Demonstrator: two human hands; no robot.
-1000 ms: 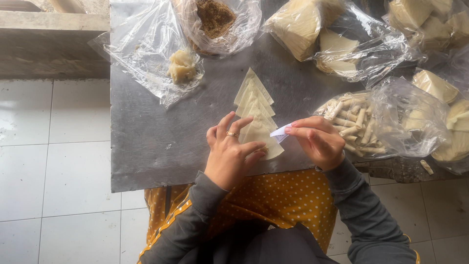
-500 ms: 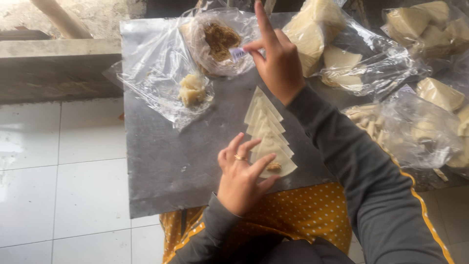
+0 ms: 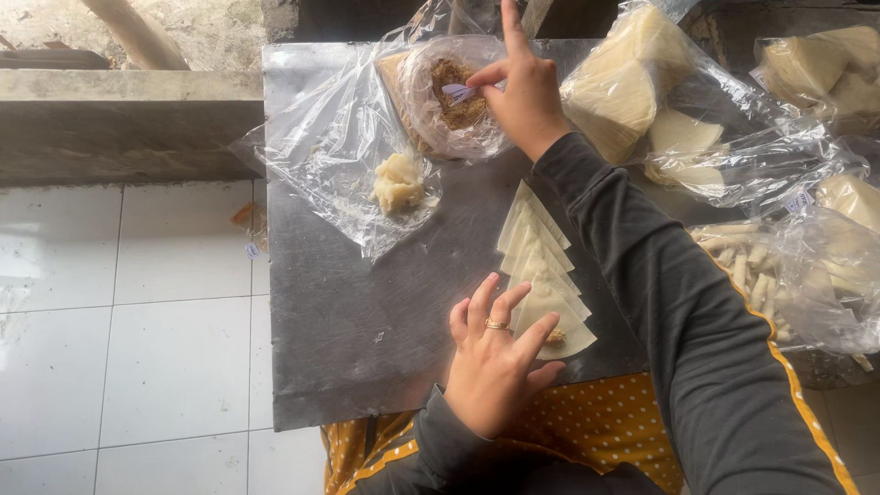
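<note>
Pastry wrappers [image 3: 541, 275], pale triangles overlapping in a row, lying near the middle of the grey metal bench [image 3: 348, 321], the nearest sheet carrying a small brown dab of filling [image 3: 555, 337].

Left hand [image 3: 495, 367] resting flat at the near end of the wrappers, fingers spread wide and pressing the lowest sheet, gripping nothing; a gold ring [image 3: 496, 324] showing on one finger.

Right hand [image 3: 522, 92] reaching beyond the far end of the wrappers, over the clear bag of brown filling [image 3: 449, 96], pinching a small pale spoon-like scoop [image 3: 458, 92] between thumb and fingers, index finger sticking straight out away from the body.

Lump of pale dough [image 3: 398, 183] sitting on crumpled clear plastic [image 3: 321, 147], left of the wrappers and just beside the filling bag.

Bags of stacked pale wrapper sheets [image 3: 623, 92] lying right of the filling bag, beyond the wrappers' far end; more such bags [image 3: 825, 64] further right.

Bag of small rolled pieces [image 3: 752, 266] resting right of the wrappers, partly behind the dark sleeve [image 3: 678, 302] with its yellow stripe.

Yellow dotted cloth [image 3: 605, 422] showing below the bench edge, on the near side of the wrappers.
</note>
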